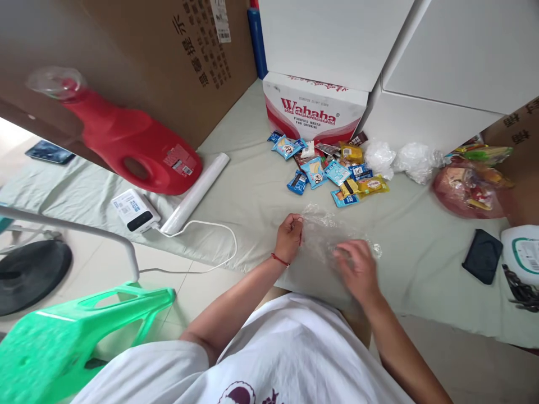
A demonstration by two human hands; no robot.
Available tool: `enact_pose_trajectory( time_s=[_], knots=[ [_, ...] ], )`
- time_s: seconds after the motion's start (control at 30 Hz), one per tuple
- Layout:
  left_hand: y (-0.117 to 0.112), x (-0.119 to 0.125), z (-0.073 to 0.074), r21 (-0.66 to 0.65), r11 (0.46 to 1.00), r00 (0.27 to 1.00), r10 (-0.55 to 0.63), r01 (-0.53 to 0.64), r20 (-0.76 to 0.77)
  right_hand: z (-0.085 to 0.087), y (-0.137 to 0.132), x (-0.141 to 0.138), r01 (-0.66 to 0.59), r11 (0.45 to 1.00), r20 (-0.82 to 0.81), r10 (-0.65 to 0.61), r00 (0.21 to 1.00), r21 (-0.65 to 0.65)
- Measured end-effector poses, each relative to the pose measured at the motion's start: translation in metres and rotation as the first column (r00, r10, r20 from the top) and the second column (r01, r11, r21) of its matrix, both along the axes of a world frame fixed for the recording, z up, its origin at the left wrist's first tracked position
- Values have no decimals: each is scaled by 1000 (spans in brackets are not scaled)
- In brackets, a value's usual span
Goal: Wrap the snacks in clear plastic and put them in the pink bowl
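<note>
A thin clear plastic bag (320,233) lies spread over the cloth in front of me. My left hand (289,240), with a red cord on the wrist, pinches the bag's left edge between thumb and fingers. Over the bag's right part is my right hand (359,268), slightly blurred, its fingers bent and the thumb apart from them; I see nothing held in it. Just beyond the bag, a loose pile of small wrapped snacks (315,171) in blue, yellow and brown packets rests on the cloth.
A Wahaba-style white-and-red carton (314,112) stands behind the snacks. Crumpled clear bags (415,161) and a red bowl (455,193) are at right, near a black phone (482,256). Leftward are a red jug (138,146), a plastic roll (197,191), a white corded device (135,210) and a green stool (80,331).
</note>
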State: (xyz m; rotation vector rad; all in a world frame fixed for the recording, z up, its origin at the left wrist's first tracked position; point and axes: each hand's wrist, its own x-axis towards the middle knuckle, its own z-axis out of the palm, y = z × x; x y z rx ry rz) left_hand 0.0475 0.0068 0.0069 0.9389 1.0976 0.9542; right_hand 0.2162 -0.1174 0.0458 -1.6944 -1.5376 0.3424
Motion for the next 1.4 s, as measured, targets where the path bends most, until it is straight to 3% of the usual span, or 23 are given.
enact_pose_trajectory(
  time_s=[0.1,0.2,0.3,0.47,0.57,0.67,0.83,0.97,1.07,1.13,1.23,1.33,1.4],
  knots=[
    [-2,0,2,-9,1000,1000,10,-10,21,-18,22,-30,-191,975,64,199,978,-115],
    [-1,-4,2,-10,1000,1000,17,-17,11,-29,32,-35,-221,960,3,224,974,-173],
    [1,-9,1,-15,999,1000,29,-29,-6,-24,33,-27,-224,960,-224,184,957,-168],
    [-1,-8,4,-63,998,999,31,-31,7,-14,28,-18,-283,918,-580,76,811,-276],
    [-1,-8,7,-96,995,998,45,-41,39,-15,26,-15,-247,910,-695,-60,717,-333],
    [2,-11,10,-171,984,993,62,-44,100,-13,27,-9,-165,929,-718,-134,683,-331],
    [4,-26,18,-151,988,990,1,20,138,-1,39,13,-15,970,-645,-150,749,-243],
    [1,-44,24,-159,974,982,-140,160,129,7,60,43,36,953,-547,-202,812,-299],
    [-3,-58,22,-194,967,985,-171,163,-25,5,83,68,32,933,-372,-174,912,-358],
    [-7,-68,18,-139,981,971,-157,133,-181,1,101,79,6,932,-228,-95,969,-363],
    [-14,-82,14,41,995,882,-57,86,-467,-8,133,85,-79,924,-43,68,997,-375],
    [-24,-91,11,246,966,682,130,75,-720,-14,166,76,-219,871,9,248,969,-439],
    [-31,-94,7,414,904,549,292,109,-783,-15,184,68,-301,821,13,351,936,-485]
  ],
)
